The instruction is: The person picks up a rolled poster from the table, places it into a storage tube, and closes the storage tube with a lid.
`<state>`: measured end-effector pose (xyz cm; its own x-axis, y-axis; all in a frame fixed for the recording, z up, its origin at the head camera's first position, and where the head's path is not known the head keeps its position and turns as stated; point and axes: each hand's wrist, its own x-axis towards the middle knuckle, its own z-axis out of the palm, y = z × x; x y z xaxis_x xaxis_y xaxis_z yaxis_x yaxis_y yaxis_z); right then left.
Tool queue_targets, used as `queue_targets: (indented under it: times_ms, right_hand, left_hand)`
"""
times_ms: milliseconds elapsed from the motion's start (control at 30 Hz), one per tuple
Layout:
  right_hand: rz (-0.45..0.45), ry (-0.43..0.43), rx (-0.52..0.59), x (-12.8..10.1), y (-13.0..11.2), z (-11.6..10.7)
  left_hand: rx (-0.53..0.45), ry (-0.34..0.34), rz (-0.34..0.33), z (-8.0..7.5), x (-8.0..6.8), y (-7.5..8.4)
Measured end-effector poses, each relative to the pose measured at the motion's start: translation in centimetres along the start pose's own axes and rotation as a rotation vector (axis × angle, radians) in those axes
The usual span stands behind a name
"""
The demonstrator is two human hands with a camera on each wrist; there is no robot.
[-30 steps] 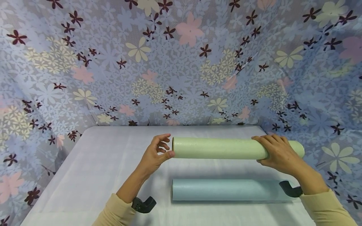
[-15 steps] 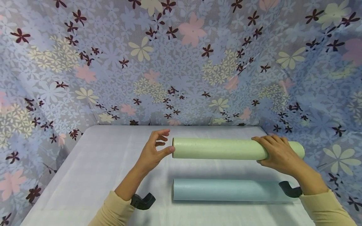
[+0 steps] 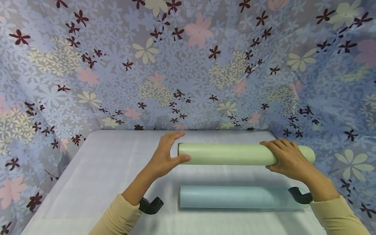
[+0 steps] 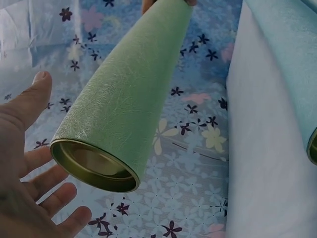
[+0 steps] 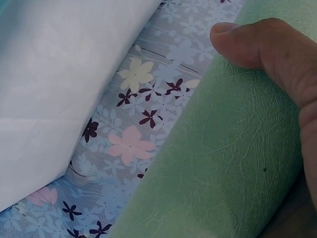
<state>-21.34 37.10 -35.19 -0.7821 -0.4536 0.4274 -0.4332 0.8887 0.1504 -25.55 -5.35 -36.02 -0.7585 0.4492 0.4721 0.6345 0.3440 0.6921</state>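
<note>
Green textured tube (image 3: 232,154): right hand (image 3: 286,160) fingers wrapped round; left hand (image 3: 164,156) fingers spread at open end.

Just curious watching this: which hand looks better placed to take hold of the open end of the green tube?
The left hand, probably. Its open fingers sit right at the green tube's open end, thumb alongside. The right hand already grips the far end.

Left grip (image 3: 164,156) spread open, fingers straight; right grip (image 3: 286,156) curled.
</note>
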Motion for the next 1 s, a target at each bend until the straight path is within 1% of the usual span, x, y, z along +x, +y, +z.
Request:
queue_targets:
  times_ms: [133,233,367,467,533,633,900,1000]
  right_hand:
    - [0.008,-0.006,0.0,0.0,0.0,-0.1]
    - [0.01,-0.006,-0.003,0.0,0.0,-0.1]
    - [0.009,-0.006,-0.002,-0.1,0.1,-0.1]
    - [0.012,-0.007,-0.001,-0.1,0.1,-0.1]
    - [0.013,-0.006,0.001,-0.2,0.2,-0.1]
    - [0.012,-0.006,0.005,-0.2,0.2,0.1]
    - [0.015,-0.008,0.015,-0.3,0.3,0.5]
    - [0.022,-0.017,0.023,-0.3,0.3,0.7]
  left_hand:
    - [0.084,-0.01,0.038,0.3,0.2,0.1]
    - [0.177,-0.013,0.075,0.6,0.4,0.1]
    - [0.315,-0.008,0.144,0.9,0.7,0.2]
    - [0.4,-0.01,0.169,1.2,0.9,0.3]
    - [0.448,-0.02,0.163,1.4,1.0,0.4]
    - [0.499,-0.034,0.16,1.7,1.1,0.5]
    - [0.582,-0.045,0.225,2.4,1.3,0.2]
    - [0.611,-0.057,0.239,2.7,1.3,0.1]
